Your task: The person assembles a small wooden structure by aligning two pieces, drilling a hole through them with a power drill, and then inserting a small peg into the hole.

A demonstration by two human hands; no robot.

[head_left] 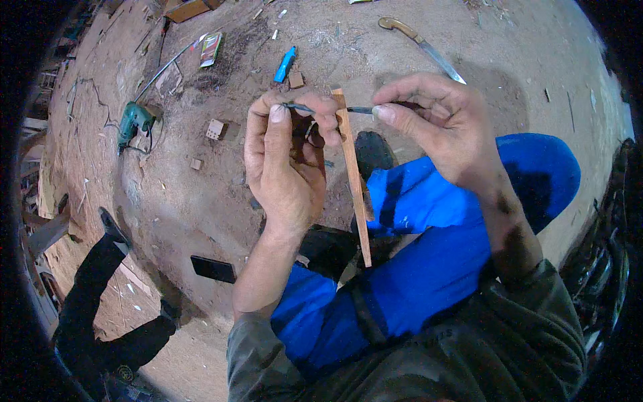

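A long, tapered wooden strip [353, 177] hangs upright between my hands, its narrow end down above my lap. A thin dark strip [361, 110] like a cord or rubber band runs across its upper part; whether it passes through the wood or around it, I cannot tell. My left hand [284, 157] is closed, pinching one end of the dark strip between thumb and fingers, with fingertips beside the wood. On the other side, my right hand [449, 127] pinches the opposite end between thumb and forefinger.
On the dirt floor lie a wood-handled knife [420, 45], a blue marker-like object [285, 64], a green corded power tool [136, 124], a black phone [213, 269] and small wood blocks [216, 129]. Another person's dark-clad legs [100, 275] extend in at lower left.
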